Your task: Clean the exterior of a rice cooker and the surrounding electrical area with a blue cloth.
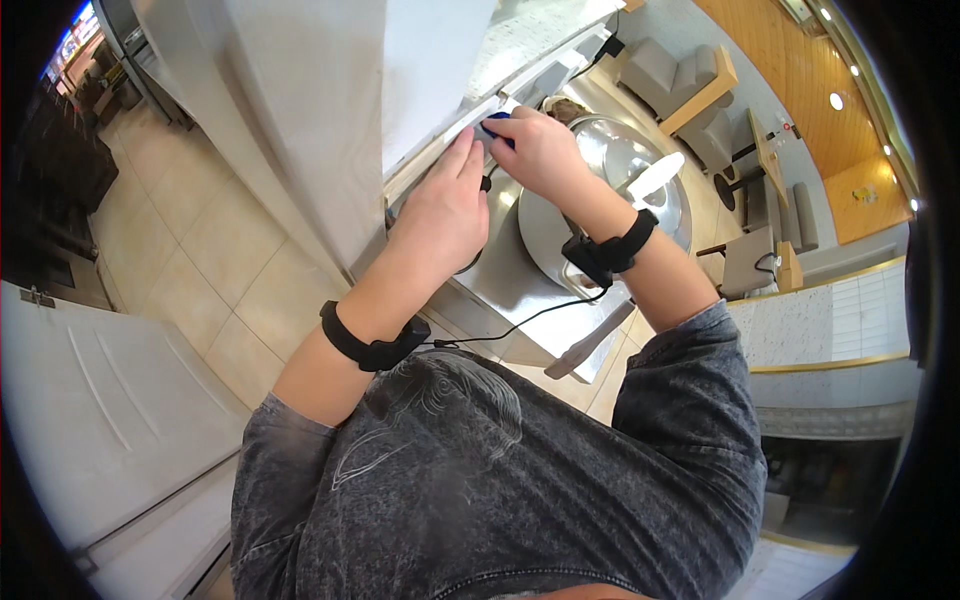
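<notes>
My right hand (540, 155) is closed on a small dark blue object (497, 127), mostly hidden by the fingers, so its kind does not show. Close beside it, my left hand (448, 212) has its fingers stretched out together, their tips against the pale ledge by the blue object. The left thumb and palm are out of sight. Below both hands is a steel counter (487, 255). A large round metal lid (545, 235) lies there under my right forearm, with a white-bladed utensil (657, 176) across it.
A tall pale panel (290, 110) rises at left of the hands. A black cable (520, 328) runs between my two wristbands. A flat-ended handle (588, 345) sticks out over the counter's near edge. Grey seats (665, 75) and wooden tables stand at the far right; a white door (120, 410) is at left.
</notes>
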Action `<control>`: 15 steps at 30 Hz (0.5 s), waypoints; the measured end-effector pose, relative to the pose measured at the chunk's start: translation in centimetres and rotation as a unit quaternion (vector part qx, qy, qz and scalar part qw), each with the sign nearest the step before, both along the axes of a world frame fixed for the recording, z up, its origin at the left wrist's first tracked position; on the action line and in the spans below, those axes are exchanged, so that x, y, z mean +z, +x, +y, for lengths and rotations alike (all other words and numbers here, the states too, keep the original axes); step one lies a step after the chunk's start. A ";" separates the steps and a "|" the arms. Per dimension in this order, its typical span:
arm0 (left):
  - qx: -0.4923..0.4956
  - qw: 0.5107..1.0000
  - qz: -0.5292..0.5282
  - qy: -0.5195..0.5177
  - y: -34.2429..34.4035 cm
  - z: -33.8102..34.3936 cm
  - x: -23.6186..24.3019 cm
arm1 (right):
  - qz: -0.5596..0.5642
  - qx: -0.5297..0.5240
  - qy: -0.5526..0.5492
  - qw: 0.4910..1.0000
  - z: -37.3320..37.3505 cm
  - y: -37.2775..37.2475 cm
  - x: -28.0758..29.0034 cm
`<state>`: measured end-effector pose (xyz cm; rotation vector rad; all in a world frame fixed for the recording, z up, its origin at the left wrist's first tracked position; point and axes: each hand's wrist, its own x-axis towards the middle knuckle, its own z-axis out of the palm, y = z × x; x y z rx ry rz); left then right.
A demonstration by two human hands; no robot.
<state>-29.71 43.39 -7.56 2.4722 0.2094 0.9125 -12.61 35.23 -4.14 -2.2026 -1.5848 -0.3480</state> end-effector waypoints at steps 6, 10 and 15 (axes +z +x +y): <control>0.001 0.999 0.019 -0.044 0.2 -0.2 0.6 | 0.010 0.009 -0.020 1.000 -0.2 0.3 -0.1; -0.003 0.999 0.034 -0.037 0.0 -0.2 0.8 | 0.046 0.006 -0.038 0.998 -0.9 0.1 0.4; -0.008 0.999 0.030 -0.037 0.0 -0.3 0.7 | 0.032 -0.022 -0.063 0.997 -0.5 0.2 -0.1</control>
